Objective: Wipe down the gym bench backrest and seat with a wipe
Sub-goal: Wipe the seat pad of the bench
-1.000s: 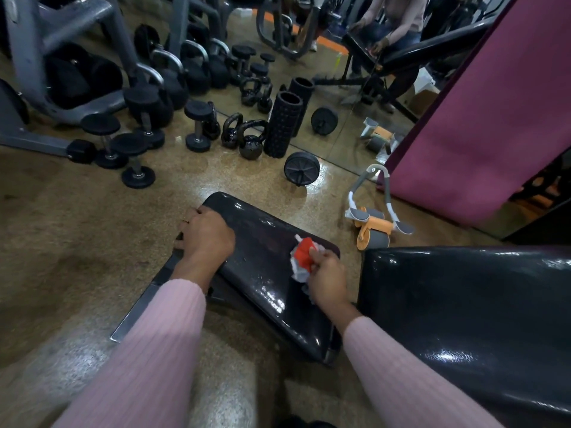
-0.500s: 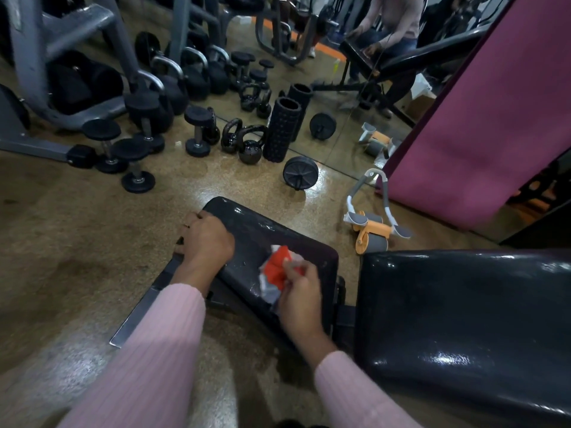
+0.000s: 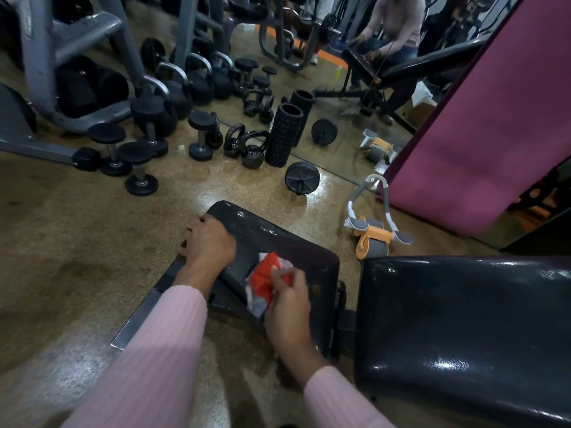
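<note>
The black padded bench seat [image 3: 278, 239] lies in front of me, and the larger black backrest pad [image 3: 463, 319] is to its right. My left hand [image 3: 210, 242] grips the seat's left edge near its far corner. My right hand [image 3: 290, 301] is closed on a crumpled red and white wipe [image 3: 264, 274] and presses it on the near left part of the seat. Both arms wear pink ribbed sleeves.
Dumbbells [image 3: 139, 168], kettlebells [image 3: 251, 149], a black foam roller [image 3: 282, 137] and an ab wheel [image 3: 301, 180] stand on the floor beyond the seat. An orange and grey roller [image 3: 374, 236] lies at the right. A purple mat [image 3: 482, 118] leans against a mirror.
My right hand has dragged the wipe from the seat's right side towards its near left side. My left hand has kept its hold on the seat's edge.
</note>
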Available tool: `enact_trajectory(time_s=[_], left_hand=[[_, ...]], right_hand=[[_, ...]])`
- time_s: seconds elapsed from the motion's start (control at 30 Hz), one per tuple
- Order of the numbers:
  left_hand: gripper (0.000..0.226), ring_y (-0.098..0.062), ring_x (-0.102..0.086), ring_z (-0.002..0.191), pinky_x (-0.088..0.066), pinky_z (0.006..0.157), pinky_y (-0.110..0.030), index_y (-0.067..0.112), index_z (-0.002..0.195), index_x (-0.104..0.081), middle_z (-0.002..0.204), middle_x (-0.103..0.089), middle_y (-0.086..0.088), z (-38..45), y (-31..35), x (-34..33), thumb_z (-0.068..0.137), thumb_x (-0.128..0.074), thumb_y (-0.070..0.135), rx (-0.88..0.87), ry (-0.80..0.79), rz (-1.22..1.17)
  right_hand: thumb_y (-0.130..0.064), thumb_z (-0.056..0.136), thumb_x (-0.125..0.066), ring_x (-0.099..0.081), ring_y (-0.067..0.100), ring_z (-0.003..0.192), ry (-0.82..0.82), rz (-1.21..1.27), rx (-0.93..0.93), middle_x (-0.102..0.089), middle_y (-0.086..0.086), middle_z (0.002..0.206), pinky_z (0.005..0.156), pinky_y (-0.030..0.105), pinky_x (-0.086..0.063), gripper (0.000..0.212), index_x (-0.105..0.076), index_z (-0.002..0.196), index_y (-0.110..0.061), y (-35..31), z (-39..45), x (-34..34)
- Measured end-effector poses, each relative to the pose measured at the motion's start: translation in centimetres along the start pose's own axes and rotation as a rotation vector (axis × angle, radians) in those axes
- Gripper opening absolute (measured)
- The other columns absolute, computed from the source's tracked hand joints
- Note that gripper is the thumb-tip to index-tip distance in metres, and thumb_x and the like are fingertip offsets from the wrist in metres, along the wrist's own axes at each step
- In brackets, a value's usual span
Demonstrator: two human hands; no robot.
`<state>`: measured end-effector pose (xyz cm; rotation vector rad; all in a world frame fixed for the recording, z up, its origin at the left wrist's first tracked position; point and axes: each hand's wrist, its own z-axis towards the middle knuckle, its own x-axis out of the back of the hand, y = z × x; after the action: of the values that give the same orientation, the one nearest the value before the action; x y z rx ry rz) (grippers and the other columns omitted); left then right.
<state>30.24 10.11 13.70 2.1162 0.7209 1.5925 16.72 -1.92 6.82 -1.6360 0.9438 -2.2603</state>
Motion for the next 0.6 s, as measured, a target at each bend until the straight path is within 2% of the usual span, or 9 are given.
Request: enact_trajectory(time_s=[0.07, 0.1, 0.13, 0.23, 0.33, 0.4, 0.43, 0.53, 0.6], left_hand=[[0.046, -0.046, -0.038, 0.127, -0.035, 0.105, -0.056, -0.007, 0.130, -0.043, 0.140, -0.034, -0.025, -0.1, 0.0, 0.2, 0.088, -0.049, 0.010, 0.006, -0.004, -0.005], [0.046, -0.045, -0.038, 0.127, -0.035, 0.105, -0.056, -0.007, 0.130, -0.043, 0.140, -0.033, -0.024, -0.1, 0.1, 0.2, 0.088, -0.049, 0.011, 0.006, -0.005, -0.013], [0.045, -0.044, -0.038, 0.127, -0.035, 0.105, -0.056, -0.007, 0.129, -0.044, 0.141, -0.033, -0.023, -0.1, 0.1, 0.3, 0.089, -0.049, 0.011, 0.006, -0.006, -0.020], [0.045, -0.044, -0.038, 0.127, -0.034, 0.106, -0.056, -0.007, 0.130, -0.043, 0.141, -0.032, -0.023, -0.1, 0.1, 0.3, 0.089, -0.049, 0.011, 0.009, -0.012, -0.024], [0.047, -0.045, -0.036, 0.128, -0.034, 0.106, -0.056, -0.007, 0.132, -0.040, 0.141, -0.032, -0.024, -0.4, 0.2, 0.1, 0.089, -0.048, 0.010, 0.010, -0.012, -0.002], [0.049, -0.046, -0.037, 0.127, -0.034, 0.105, -0.057, -0.008, 0.133, -0.040, 0.142, -0.031, -0.024, -0.3, 0.2, 0.0, 0.088, -0.048, 0.008, 0.007, -0.005, -0.008], [0.049, -0.046, -0.037, 0.127, -0.034, 0.105, -0.058, -0.008, 0.133, -0.040, 0.142, -0.030, -0.024, -0.2, 0.2, 0.0, 0.087, -0.048, 0.008, 0.011, -0.007, -0.012], [0.048, -0.047, -0.036, 0.129, -0.033, 0.106, -0.059, -0.008, 0.132, -0.041, 0.143, -0.029, -0.024, -0.2, 0.5, 0.2, 0.088, -0.048, 0.009, 0.024, -0.018, -0.005], [0.047, -0.047, -0.036, 0.129, -0.033, 0.106, -0.058, -0.008, 0.132, -0.043, 0.142, -0.030, -0.025, -0.2, 0.5, 0.4, 0.088, -0.048, 0.010, 0.030, -0.026, 0.000]], right_hand=[[-0.018, 0.088, -0.056, -0.052, 0.030, 0.110, -0.114, 0.014, 0.036, -0.050, 0.010, 0.126, 0.091, 0.045, -0.048, 0.032, -0.050, 0.115, -0.034, 0.4, -1.7, -0.9], [-0.030, 0.089, -0.059, -0.056, 0.031, 0.111, -0.131, 0.055, 0.050, -0.053, 0.009, 0.126, 0.093, 0.050, -0.048, 0.022, -0.053, 0.110, -0.033, 1.3, -2.6, -0.5], [-0.039, 0.086, -0.065, -0.059, 0.034, 0.110, -0.112, 0.110, 0.013, -0.057, 0.011, 0.125, 0.095, 0.055, -0.047, 0.023, -0.057, 0.104, -0.027, 2.2, -2.9, 0.1], [-0.022, 0.082, -0.069, -0.062, 0.040, 0.101, -0.005, 0.396, -0.167, -0.062, 0.025, 0.113, 0.099, 0.061, -0.042, 0.026, -0.053, 0.097, -0.007, 3.3, -1.4, 1.8], [-0.014, 0.088, -0.063, -0.063, 0.035, 0.100, 0.057, 0.314, -0.229, -0.063, 0.022, 0.112, 0.096, 0.055, -0.048, 0.016, -0.057, 0.101, -0.006, 1.8, 3.4, 1.5], [-0.005, 0.085, -0.060, -0.056, 0.032, 0.104, -0.063, 0.221, -0.127, -0.057, 0.016, 0.116, 0.090, 0.042, -0.048, 0.022, -0.063, 0.106, -0.012, 0.4, 4.2, 0.9], [-0.004, 0.085, -0.057, -0.053, 0.029, 0.107, -0.107, 0.075, -0.032, -0.053, 0.015, 0.119, 0.090, 0.039, -0.046, 0.029, -0.063, 0.111, -0.015, 0.6, 3.9, 0.2], [-0.031, 0.091, -0.062, -0.056, 0.031, 0.114, -0.204, 0.119, 0.095, -0.051, 0.012, 0.128, 0.096, 0.050, -0.047, 0.025, -0.060, 0.115, -0.024, 1.2, 0.0, 0.8], [-0.025, 0.090, -0.066, -0.058, 0.042, 0.112, -0.160, 0.220, 0.044, -0.053, 0.023, 0.128, 0.093, 0.057, -0.048, 0.031, -0.056, 0.115, -0.011, 2.5, -1.4, 3.1]])
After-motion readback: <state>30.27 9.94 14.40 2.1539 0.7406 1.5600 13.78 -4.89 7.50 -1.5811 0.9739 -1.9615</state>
